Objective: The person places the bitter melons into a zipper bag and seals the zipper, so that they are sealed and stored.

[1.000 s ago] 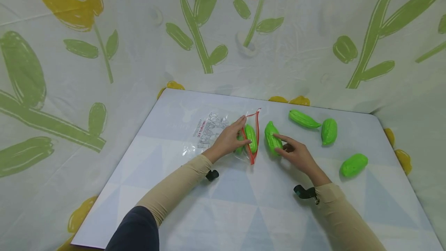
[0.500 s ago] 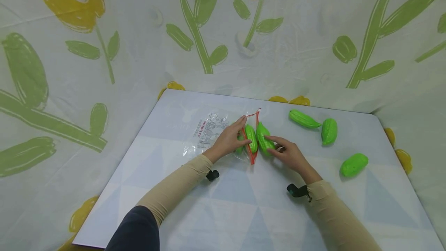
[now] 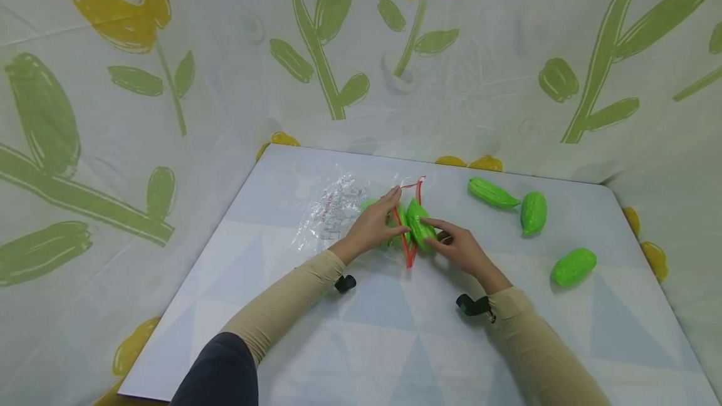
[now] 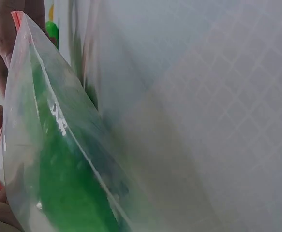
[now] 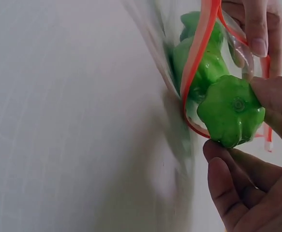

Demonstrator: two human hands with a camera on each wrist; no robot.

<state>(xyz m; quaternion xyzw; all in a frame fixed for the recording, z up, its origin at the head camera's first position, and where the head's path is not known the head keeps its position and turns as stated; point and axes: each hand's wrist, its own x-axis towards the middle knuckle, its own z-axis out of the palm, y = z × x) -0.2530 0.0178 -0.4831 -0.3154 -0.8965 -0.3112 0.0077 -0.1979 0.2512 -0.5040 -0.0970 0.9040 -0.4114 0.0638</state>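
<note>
A clear zip bag (image 3: 334,212) with red zip edges and printed drawings lies on the table. My left hand (image 3: 369,224) pinches its rim, spreading the mouth. Several green gourds (image 5: 199,65) show inside, one blurred through the plastic in the left wrist view (image 4: 68,183). My right hand (image 3: 462,250) grips another ribbed, shiny green toy gourd (image 3: 420,227) between thumb and fingers. That gourd overlaps the red rim right at the bag's mouth. In the right wrist view its lobed end, with a small round mark, faces the camera.
Three more green gourds (image 3: 534,213) lie to the right on the white and pale blue table (image 3: 372,343). A flower-patterned cloth (image 3: 225,80) hangs round the back and sides.
My right hand has carried its gourd leftward from beside the bag to the mouth. The bag's plastic has crinkled and shifted. My left hand has barely moved.
</note>
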